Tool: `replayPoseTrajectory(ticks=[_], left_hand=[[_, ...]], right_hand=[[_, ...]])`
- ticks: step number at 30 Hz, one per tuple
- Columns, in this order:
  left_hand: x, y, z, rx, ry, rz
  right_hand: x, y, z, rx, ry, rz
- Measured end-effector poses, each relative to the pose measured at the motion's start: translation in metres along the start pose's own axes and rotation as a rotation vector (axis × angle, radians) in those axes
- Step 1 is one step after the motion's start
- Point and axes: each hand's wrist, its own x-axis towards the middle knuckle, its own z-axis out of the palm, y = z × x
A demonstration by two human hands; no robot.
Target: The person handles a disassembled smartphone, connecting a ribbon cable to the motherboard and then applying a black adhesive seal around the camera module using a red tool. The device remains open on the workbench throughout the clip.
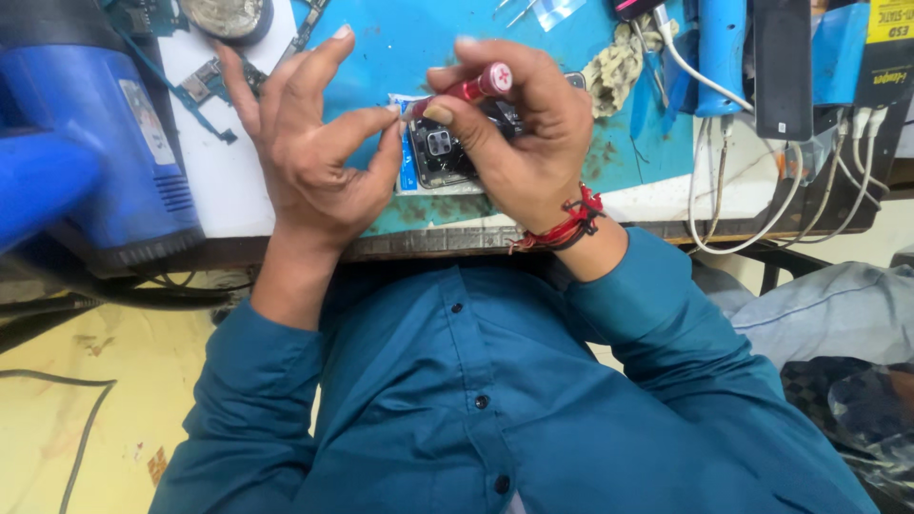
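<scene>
An opened phone (pixel 440 152) with its dark inner board and a square camera module showing lies on the blue work mat (pixel 400 43). My right hand (pixel 519 128) grips a red-handled screwdriver (pixel 476 88), its tip pointing down and left onto the phone. My left hand (pixel 319 143) rests at the phone's left edge, thumb and forefinger pinched against it, other fingers spread upward. A red thread bracelet (pixel 571 224) circles my right wrist.
A blue hot-air tool (pixel 86 143) stands at the left. Small circuit boards (pixel 205 81) lie on a white sheet behind my left hand. A blue soldering-iron handle (pixel 721 48), a black phone (pixel 783 67), white cables (pixel 752 214) and a rag (pixel 619 67) crowd the right.
</scene>
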Motion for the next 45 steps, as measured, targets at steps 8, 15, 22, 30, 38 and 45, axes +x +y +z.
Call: replayPoseTrajectory(ticks=[8, 15, 22, 30, 38, 45], left_hand=[[0.001, -0.002, -0.001, -0.035, -0.070, 0.026], [0.002, 0.002, 0.004, 0.040, -0.268, 0.199], [-0.002, 0.003, 0.004, 0.008, -0.267, 0.177], [0.000, 0.003, 0.004, -0.010, -0.273, 0.159], [-0.002, 0.004, 0.005, -0.024, -0.264, 0.141], [-0.002, 0.002, 0.008, -0.046, -0.222, 0.155]], right_hand=[[0.002, -0.022, -0.002, 0.019, -0.133, -0.102], [-0.002, -0.034, -0.024, -0.172, -0.308, -0.176], [-0.008, -0.031, -0.021, -0.183, -0.355, -0.212], [-0.010, -0.031, -0.015, -0.238, -0.343, -0.205], [0.000, -0.047, -0.017, -0.370, -0.432, -0.283], [0.021, -0.065, -0.014, -0.378, -0.582, -0.334]])
